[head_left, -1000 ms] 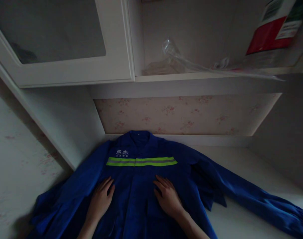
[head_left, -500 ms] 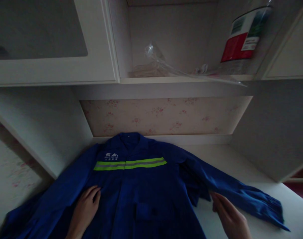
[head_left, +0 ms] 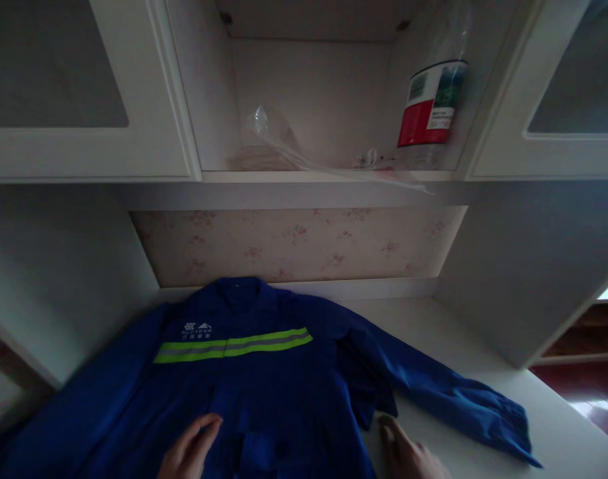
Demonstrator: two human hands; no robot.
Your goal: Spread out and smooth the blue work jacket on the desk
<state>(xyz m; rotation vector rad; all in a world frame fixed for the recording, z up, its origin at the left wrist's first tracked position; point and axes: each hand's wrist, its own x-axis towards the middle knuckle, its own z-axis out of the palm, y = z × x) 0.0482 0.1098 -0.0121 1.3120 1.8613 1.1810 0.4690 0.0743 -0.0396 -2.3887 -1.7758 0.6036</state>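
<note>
A blue work jacket (head_left: 264,386) with a yellow-green reflective stripe (head_left: 233,345) lies spread flat on a white desk (head_left: 434,319), collar toward the wall. Its right sleeve (head_left: 444,392) stretches out across the desk. My left hand (head_left: 190,452) rests flat on the jacket's front near the bottom edge of view, fingers extended. My right hand (head_left: 408,456) lies on the desk beside the jacket's right side, below the sleeve, fingers stretched out. Both hands are partly cut off by the frame.
White cupboards with glass doors (head_left: 59,86) hang above. An open shelf holds a crumpled clear plastic bag (head_left: 279,143) and a bottle with a red and white label (head_left: 431,103). Floral wallpaper (head_left: 294,243) backs the desk. A side panel (head_left: 528,266) bounds the right.
My right hand left the jacket's chest and moved right onto the desk beside the sleeve. My left hand slid toward the middle. The view swung to the right and tilted up.
</note>
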